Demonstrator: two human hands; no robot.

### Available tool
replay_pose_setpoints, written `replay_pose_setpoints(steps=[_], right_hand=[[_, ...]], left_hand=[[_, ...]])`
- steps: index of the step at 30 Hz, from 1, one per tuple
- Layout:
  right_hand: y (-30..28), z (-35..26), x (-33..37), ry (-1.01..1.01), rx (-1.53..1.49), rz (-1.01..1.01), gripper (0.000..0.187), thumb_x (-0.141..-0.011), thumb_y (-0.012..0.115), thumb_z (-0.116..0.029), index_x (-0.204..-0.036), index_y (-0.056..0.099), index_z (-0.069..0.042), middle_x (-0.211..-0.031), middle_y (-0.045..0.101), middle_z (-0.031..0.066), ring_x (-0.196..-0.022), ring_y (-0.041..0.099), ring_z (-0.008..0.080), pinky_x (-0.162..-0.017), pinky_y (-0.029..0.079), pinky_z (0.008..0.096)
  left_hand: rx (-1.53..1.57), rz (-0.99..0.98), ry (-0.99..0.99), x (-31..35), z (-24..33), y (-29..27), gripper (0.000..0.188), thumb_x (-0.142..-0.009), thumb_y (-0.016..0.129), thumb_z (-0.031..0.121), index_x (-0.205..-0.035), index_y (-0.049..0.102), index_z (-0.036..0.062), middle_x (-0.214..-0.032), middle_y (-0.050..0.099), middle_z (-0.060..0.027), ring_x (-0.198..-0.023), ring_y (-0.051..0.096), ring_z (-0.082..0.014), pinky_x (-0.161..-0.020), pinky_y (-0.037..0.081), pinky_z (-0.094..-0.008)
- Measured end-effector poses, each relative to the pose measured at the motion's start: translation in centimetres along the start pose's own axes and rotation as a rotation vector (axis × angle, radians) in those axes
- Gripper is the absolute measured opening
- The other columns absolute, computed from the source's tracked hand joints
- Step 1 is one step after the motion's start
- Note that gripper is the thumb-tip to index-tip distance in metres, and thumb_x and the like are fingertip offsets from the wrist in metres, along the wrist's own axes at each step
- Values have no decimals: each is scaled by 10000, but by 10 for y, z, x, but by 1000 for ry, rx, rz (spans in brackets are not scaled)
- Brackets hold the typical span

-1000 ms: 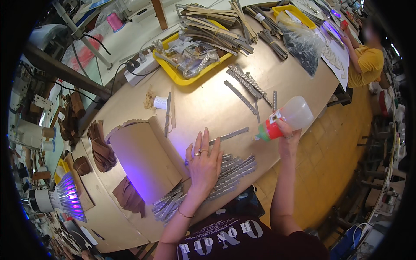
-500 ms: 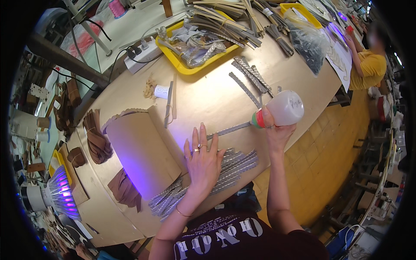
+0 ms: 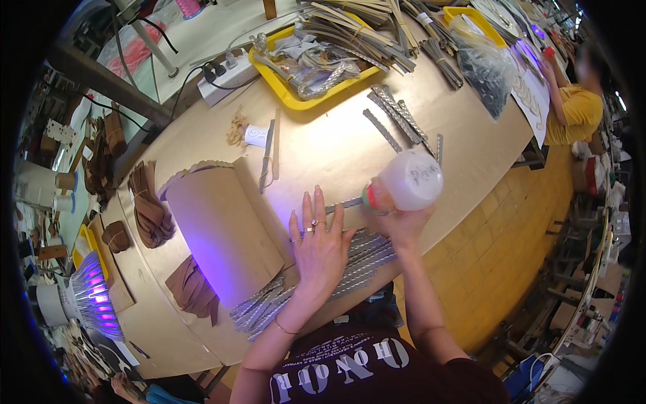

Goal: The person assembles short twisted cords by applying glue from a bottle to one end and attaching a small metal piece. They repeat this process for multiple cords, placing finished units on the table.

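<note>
In my right hand is a translucent white squeeze bottle with a red and green cap, tipped over with its cap end toward the left. My fingers wrap round it near the cap; the tip is hidden. A narrow grey braided strip runs from beneath my left hand toward that cap. The left hand lies flat with its fingers spread, pressing on the strip. Below both hands, a pile of similar grey strips spreads along the table's near edge, partly covered by my left wrist.
A curved brown sheet stands left of my hands. Further off lie several braided strips and a yellow tray of scraps. A lit lamp glows purple at lower left. A co-worker in yellow sits at far right.
My right hand has moved left with the squeeze bottle, along the strip and closer to my left hand. The left hand stays flat in nearly the same place.
</note>
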State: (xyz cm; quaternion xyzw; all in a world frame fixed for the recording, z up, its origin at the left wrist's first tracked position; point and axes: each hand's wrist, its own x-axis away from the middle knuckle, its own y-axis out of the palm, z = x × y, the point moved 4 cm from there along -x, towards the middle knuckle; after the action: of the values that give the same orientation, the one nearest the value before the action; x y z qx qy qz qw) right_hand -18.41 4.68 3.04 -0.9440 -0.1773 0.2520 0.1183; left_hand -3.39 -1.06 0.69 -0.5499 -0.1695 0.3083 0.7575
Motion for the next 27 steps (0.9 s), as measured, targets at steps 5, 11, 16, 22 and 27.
replay_pose_setpoints(steps=[5,11,16,22,27], right_hand=[[-30,11,-15,96,99,28,331,-760,838,-213,-956,670,-5,-911,684,75,-821,665,175,-754,527,330],[-13,3,-8,88,-47,-2,337,-759,845,-224,-941,667,-2,-889,683,70,-795,657,171,-745,525,309],[11,-7,6,99,-63,-59,369,-745,857,-234,-942,659,7,-865,684,69,-774,659,165,-729,529,302],[30,-12,16,11,-15,-128,598,-710,881,-275,-1067,527,50,-836,697,123,-732,705,214,-673,561,319],[45,-15,30,15,-101,-202,610,-700,885,-278,-1061,524,56,-866,694,134,-734,707,221,-670,566,326]], left_hand=[[20,-1,-7,2,-2,1,463,-900,639,356,-1290,616,107,-1526,336,-206,-1429,272,-372,-1139,194,-542],[62,1,-8,3,-5,0,465,-912,626,352,-1302,605,101,-1533,318,-219,-1434,256,-389,-1156,156,-554],[27,44,-47,15,-15,-9,493,-902,637,355,-1310,595,81,-1542,307,-204,-1446,239,-377,-1156,150,-571],[58,12,-55,17,-20,-4,475,-895,646,342,-1285,606,74,-1554,295,-183,-1451,235,-374,-1151,167,-578],[7,32,-45,15,-21,-2,467,-876,663,330,-1268,613,80,-1547,307,-179,-1445,237,-385,-1153,161,-582]])
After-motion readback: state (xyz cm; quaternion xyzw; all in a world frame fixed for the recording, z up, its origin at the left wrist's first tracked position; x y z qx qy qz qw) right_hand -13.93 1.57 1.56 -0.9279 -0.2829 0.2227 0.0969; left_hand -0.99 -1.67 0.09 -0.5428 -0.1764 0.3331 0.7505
